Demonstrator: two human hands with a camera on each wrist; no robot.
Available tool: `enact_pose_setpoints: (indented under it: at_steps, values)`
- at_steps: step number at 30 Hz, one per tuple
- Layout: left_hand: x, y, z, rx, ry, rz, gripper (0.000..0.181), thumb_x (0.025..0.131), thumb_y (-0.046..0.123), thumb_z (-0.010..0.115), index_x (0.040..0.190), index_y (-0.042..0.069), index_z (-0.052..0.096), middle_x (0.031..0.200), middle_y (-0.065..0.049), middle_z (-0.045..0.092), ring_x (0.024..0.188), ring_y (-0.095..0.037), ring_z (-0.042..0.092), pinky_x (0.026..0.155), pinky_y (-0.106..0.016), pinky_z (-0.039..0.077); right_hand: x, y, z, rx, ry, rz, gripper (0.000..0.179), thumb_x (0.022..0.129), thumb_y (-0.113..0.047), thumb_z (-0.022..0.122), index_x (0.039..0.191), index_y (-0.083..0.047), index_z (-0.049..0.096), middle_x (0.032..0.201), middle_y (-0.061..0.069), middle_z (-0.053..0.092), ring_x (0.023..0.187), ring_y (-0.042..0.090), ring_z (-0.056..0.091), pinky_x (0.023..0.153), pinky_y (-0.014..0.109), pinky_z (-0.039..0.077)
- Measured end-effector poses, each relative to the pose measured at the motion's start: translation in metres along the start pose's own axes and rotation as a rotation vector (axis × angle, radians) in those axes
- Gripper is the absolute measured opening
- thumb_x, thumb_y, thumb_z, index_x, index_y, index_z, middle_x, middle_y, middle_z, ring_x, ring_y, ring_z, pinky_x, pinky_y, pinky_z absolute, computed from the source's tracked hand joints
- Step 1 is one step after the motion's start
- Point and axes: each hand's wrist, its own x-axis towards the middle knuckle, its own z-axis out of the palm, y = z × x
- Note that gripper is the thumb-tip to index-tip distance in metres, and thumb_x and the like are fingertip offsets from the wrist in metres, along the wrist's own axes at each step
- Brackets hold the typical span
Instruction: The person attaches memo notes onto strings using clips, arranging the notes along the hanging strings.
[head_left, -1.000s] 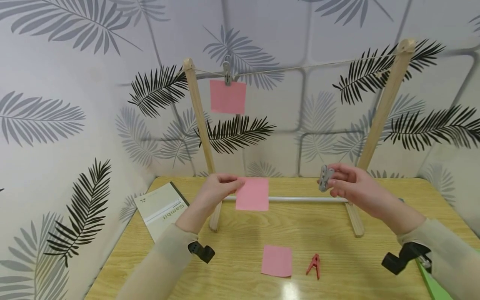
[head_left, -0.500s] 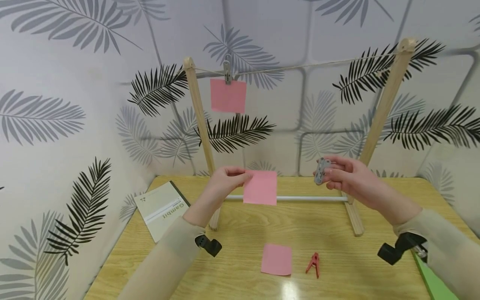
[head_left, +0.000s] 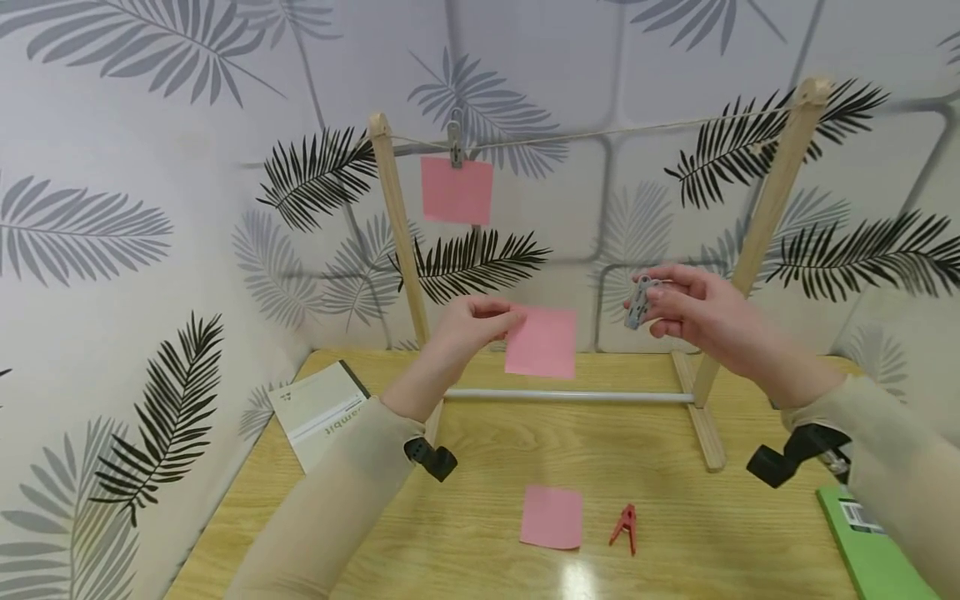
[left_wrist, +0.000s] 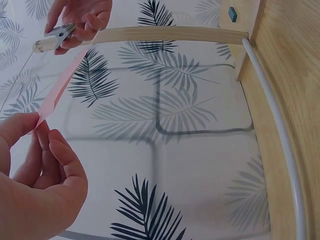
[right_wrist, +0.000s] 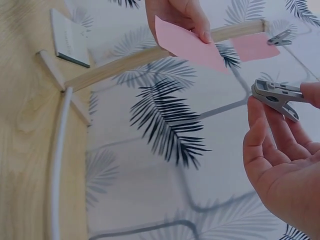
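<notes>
My left hand (head_left: 474, 332) pinches a pink paper square (head_left: 543, 343) by its upper left corner, in the air before the frame. In the left wrist view the paper (left_wrist: 62, 87) is seen almost edge-on. To the right, my right hand (head_left: 697, 312) holds a grey clothespin (head_left: 639, 302) between thumb and fingers; the right wrist view shows the clothespin (right_wrist: 275, 95) close up. Another pink square (head_left: 456, 192) hangs from the string (head_left: 600, 134) under a grey clip (head_left: 455, 143). On the table lie a third pink square (head_left: 552, 517) and a red clothespin (head_left: 625, 527).
Two wooden posts (head_left: 780, 179) carry the string, and a white rod (head_left: 600, 396) joins them low down. A notebook (head_left: 318, 412) lies at the table's left, partly behind my left arm. A green item (head_left: 862, 533) lies at the right edge. A patterned wall stands behind.
Both hands have risen. The left hand has carried its pink paper up and to the right, while the right hand has lifted the grey clothespin and moved slightly left.
</notes>
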Motion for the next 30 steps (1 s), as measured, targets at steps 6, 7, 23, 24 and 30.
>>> enact_pose_setpoints:
  at_steps: [6, 7, 23, 24, 30]
  values:
    - [0.004, 0.020, 0.004, 0.019, -0.006, 0.038, 0.024, 0.091, 0.017, 0.073, 0.110, 0.002, 0.073, 0.105, -0.004, 0.071, 0.091, -0.011, 0.062, 0.095, -0.036, 0.053, 0.012, -0.026, -0.001, 0.062, -0.008, -0.058, 0.022, 0.102, -0.004, 0.051, 0.123, -0.008, 0.057, 0.097, 0.001, 0.069, 0.085, 0.012, 0.068, 0.071, 0.024, 0.057]
    - [0.004, 0.023, 0.004, 0.013, -0.010, 0.044, 0.024, 0.091, 0.017, 0.073, 0.109, 0.001, 0.073, 0.104, -0.003, 0.071, 0.092, -0.012, 0.062, 0.096, -0.037, 0.052, 0.014, -0.031, 0.000, 0.055, -0.007, -0.063, 0.022, 0.102, -0.005, 0.051, 0.123, -0.009, 0.057, 0.097, 0.001, 0.068, 0.086, 0.012, 0.068, 0.072, 0.024, 0.057]
    - [0.024, 0.058, 0.012, -0.087, 0.017, 0.048, 0.027, 0.093, 0.020, 0.071, 0.116, 0.006, 0.072, 0.098, 0.002, 0.066, 0.081, -0.014, 0.056, 0.089, -0.029, 0.052, 0.038, -0.087, 0.014, -0.159, 0.145, -0.108, 0.037, 0.093, -0.011, 0.069, 0.128, -0.009, 0.059, 0.102, 0.000, 0.068, 0.090, 0.012, 0.063, 0.071, 0.022, 0.056]
    - [0.025, 0.060, 0.013, -0.091, 0.022, 0.046, 0.028, 0.093, 0.021, 0.071, 0.116, 0.006, 0.072, 0.099, 0.002, 0.066, 0.081, -0.014, 0.057, 0.090, -0.029, 0.052, 0.039, -0.090, 0.015, -0.168, 0.155, -0.113, 0.038, 0.092, -0.012, 0.070, 0.128, -0.009, 0.059, 0.103, 0.000, 0.068, 0.089, 0.012, 0.063, 0.071, 0.022, 0.056]
    - [0.030, 0.074, 0.012, -0.108, 0.054, 0.049, 0.030, 0.092, 0.021, 0.072, 0.118, 0.006, 0.072, 0.106, 0.000, 0.067, 0.084, -0.012, 0.060, 0.097, -0.034, 0.052, 0.049, -0.106, 0.018, -0.142, 0.180, -0.166, 0.044, 0.089, -0.012, 0.074, 0.129, -0.005, 0.059, 0.107, 0.001, 0.069, 0.087, 0.013, 0.063, 0.070, 0.021, 0.055]
